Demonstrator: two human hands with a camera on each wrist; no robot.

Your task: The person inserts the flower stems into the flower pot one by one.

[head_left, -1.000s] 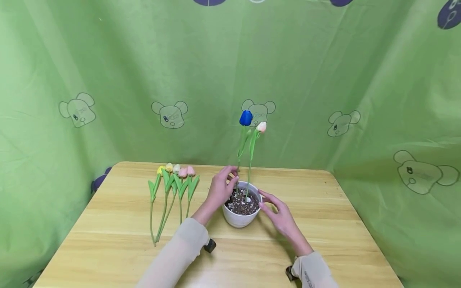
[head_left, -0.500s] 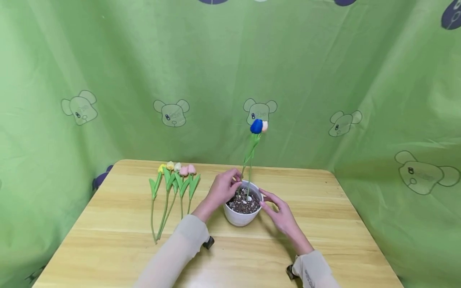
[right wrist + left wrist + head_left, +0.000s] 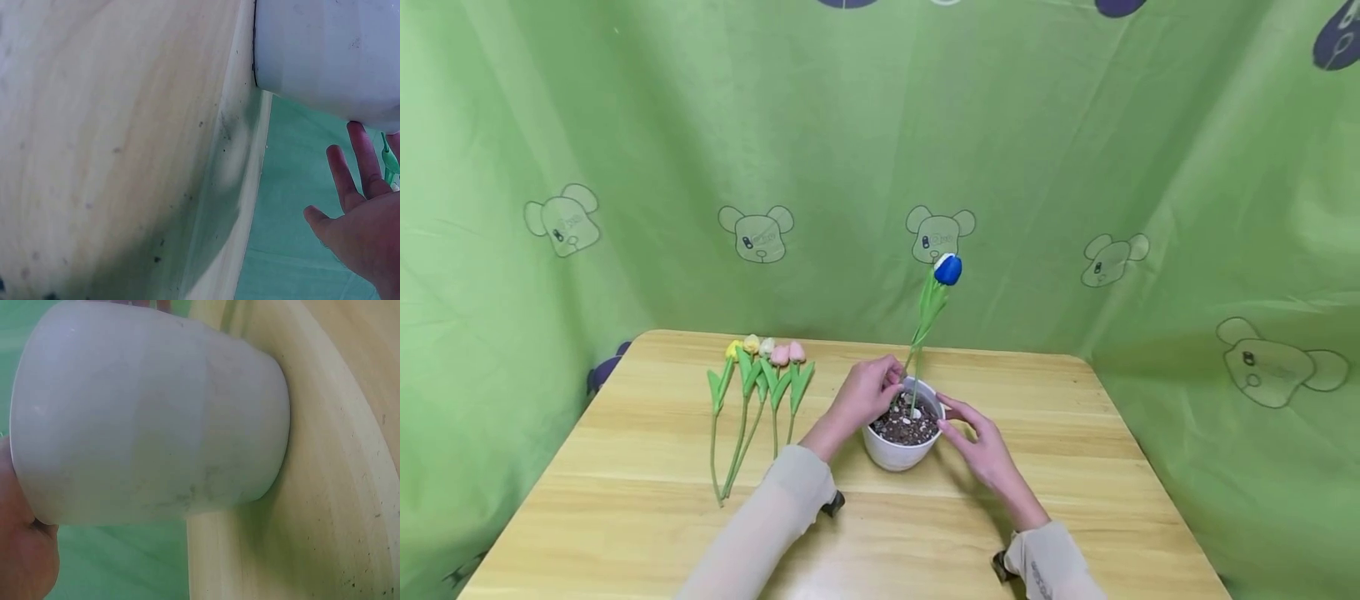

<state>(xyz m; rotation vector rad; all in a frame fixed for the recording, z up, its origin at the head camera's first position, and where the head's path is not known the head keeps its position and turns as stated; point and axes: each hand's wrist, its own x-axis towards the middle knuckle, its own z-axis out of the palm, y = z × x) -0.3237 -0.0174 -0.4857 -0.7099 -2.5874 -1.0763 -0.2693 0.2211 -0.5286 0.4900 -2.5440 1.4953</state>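
A white flower pot point(image 3: 898, 457) with dark soil point(image 3: 895, 427) stands on the wooden table. My left hand point(image 3: 862, 396) is at the pot's left rim, its thumb and fingers pinching the lower stem of a blue artificial tulip point(image 3: 949, 270). That stem leans right, its lower end at the soil. A pale pink tulip point(image 3: 939, 260) stands in the soil, its bloom mostly hidden behind the blue one. My right hand point(image 3: 988, 450) touches the pot's right rim; the right wrist view shows its fingers point(image 3: 364, 156) extended and spread. The left wrist view mostly shows the pot's wall point(image 3: 150, 419).
Left of the pot, several artificial tulips lie side by side on the table point(image 3: 625, 500), with yellow point(image 3: 733, 351), cream and pink point(image 3: 797, 352) blooms away from me. A green curtain point(image 3: 820, 150) with bear-head outlines surrounds the table's back and sides.
The blue tulip has tilted to the right, its bloom passing in front of the pale pink one. My left hand has moved slightly right and lower; my right hand stays at the rim.
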